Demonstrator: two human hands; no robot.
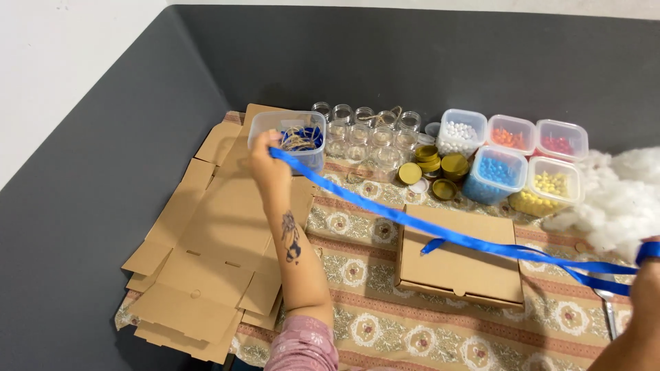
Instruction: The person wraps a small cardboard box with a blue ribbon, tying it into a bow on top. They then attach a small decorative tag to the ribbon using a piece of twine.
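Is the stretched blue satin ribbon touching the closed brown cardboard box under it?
Cannot tell. The head view shows the blue satin ribbon crossing over the closed brown cardboard box, but neither contact nor gap is plain.

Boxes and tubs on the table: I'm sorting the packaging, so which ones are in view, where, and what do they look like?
Closed cardboard box: table centre, flat, brown, under the blue ribbon.
Flat unfolded cartons: left side, brown, stacked.
Clear tub: behind the left hand, holds twine and ribbon.
Five bead tubs: back right, clear; white, orange, red, blue, yellow beads.

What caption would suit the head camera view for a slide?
Two hands, left hand and right hand, stretch a blue ribbon over a closed cardboard box beside bead containers.
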